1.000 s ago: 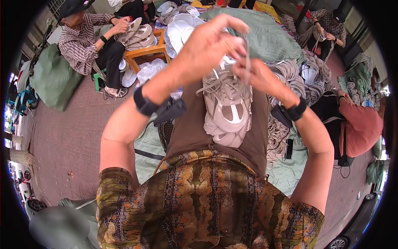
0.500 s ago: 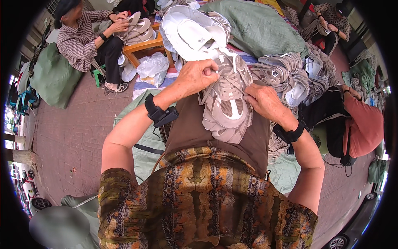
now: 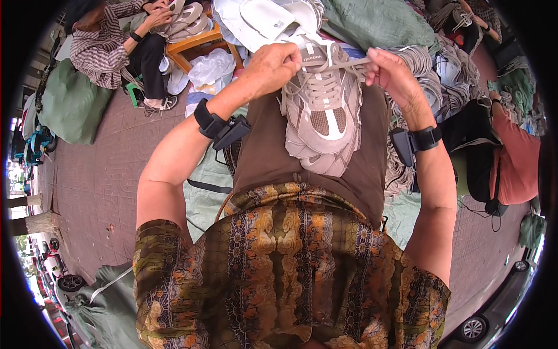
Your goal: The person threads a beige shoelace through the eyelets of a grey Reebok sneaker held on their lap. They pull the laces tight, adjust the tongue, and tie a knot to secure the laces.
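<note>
Since 0.5 s ago, the right hand (image 3: 389, 72) has moved farther right, away from the shoe upper (image 3: 326, 113), with a lace (image 3: 353, 64) stretched to it. Reddish paving (image 3: 93, 192) covers the left; brown trousers (image 3: 261, 142) span the near middle; green cloth (image 3: 378, 26) lies far right of centre and a green sack (image 3: 75, 102) far left. On the lap, the grey-and-white shoe upper tops a stack (image 3: 325, 166), toe near. Of the 2 hands, the left hand (image 3: 276, 63) pinches lace at the upper's far left; the right grips lace between thumb and fingers.
</note>
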Demonstrator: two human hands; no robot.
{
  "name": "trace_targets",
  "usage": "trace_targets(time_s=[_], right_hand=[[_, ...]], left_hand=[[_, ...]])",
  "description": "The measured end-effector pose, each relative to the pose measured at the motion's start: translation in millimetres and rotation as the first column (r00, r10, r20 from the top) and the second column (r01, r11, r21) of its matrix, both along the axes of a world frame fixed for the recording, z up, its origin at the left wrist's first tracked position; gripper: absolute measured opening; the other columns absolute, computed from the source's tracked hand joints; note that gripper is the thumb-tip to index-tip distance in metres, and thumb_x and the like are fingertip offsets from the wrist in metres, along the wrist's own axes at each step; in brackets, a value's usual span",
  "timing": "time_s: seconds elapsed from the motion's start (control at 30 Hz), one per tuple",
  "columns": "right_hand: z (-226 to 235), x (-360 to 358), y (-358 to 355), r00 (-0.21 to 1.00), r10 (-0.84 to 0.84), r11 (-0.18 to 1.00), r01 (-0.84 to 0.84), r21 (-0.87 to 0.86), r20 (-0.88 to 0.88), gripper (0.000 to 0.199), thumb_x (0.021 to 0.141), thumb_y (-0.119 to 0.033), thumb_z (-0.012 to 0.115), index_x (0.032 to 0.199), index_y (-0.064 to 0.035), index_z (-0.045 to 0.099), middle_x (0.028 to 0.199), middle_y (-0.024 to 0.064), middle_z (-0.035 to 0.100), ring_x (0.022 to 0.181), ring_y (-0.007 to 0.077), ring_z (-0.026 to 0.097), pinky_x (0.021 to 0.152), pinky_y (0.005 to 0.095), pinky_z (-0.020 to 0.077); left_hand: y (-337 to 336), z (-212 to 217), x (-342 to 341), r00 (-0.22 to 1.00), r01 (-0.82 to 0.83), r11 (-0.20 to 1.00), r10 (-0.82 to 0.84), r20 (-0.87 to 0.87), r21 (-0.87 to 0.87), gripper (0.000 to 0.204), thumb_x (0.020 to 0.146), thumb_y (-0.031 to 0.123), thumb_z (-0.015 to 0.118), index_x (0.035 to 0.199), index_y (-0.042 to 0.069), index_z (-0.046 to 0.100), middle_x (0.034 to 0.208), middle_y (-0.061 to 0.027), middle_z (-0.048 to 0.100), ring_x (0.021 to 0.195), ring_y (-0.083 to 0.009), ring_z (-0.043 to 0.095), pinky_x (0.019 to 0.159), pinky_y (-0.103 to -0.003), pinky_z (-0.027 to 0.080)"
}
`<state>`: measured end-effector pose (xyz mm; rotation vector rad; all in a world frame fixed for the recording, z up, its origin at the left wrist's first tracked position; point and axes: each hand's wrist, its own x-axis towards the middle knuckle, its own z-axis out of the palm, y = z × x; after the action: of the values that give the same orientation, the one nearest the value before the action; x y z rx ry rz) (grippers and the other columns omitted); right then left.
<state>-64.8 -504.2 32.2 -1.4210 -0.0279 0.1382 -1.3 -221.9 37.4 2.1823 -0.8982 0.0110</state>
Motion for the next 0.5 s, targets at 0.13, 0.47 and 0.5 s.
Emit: trace_targets(time_s=[0.13, 0.47, 0.5], right_hand=[[-2, 7, 11, 0.995, -0.098, 0.99, 0.101, 0.098, -0.028, 0.03, 0.094, -0.033, 0.061, 0.089, -0.0039, 0.064, 0.08, -0.0013, 0.058, 0.076, 0.0112, 0.057, 0.066, 0.0277, 0.0507], [-1, 13, 46, 0.97, 0.048, 0.957, 0.024, -0.291, 0.236, 0.036, 0.091, -0.046, 0.062, 0.082, -0.0107, 0.064, 0.077, -0.0061, 0.051, 0.075, 0.0055, 0.048, 0.066, 0.0237, 0.0422], [1, 12, 51, 0.959, 0.07, 0.951, 0.019, -0.307, 0.275, 0.038, 0.091, -0.048, 0.061, 0.08, -0.012, 0.062, 0.076, -0.0063, 0.05, 0.074, 0.0054, 0.045, 0.066, 0.0236, 0.0403]], left_hand=[[20, 3, 4, 0.996, -0.001, 0.99, -0.011, 0.089, 0.142, 0.014, 0.086, 0.015, 0.056, 0.089, 0.002, 0.061, 0.072, -0.0105, 0.06, 0.067, -0.0196, 0.054, 0.064, -0.034, 0.045], [118, 6, -2, 0.988, -0.134, 0.969, 0.147, -0.051, 0.207, 0.005, 0.086, 0.004, 0.055, 0.083, 0.001, 0.053, 0.069, -0.0019, 0.051, 0.066, -0.0109, 0.048, 0.062, -0.028, 0.041], [127, 2, -2, 0.987, -0.142, 0.968, 0.155, -0.047, 0.207, 0.004, 0.086, 0.004, 0.055, 0.083, 0.001, 0.054, 0.069, -0.0015, 0.051, 0.066, -0.0103, 0.047, 0.062, -0.028, 0.041]])
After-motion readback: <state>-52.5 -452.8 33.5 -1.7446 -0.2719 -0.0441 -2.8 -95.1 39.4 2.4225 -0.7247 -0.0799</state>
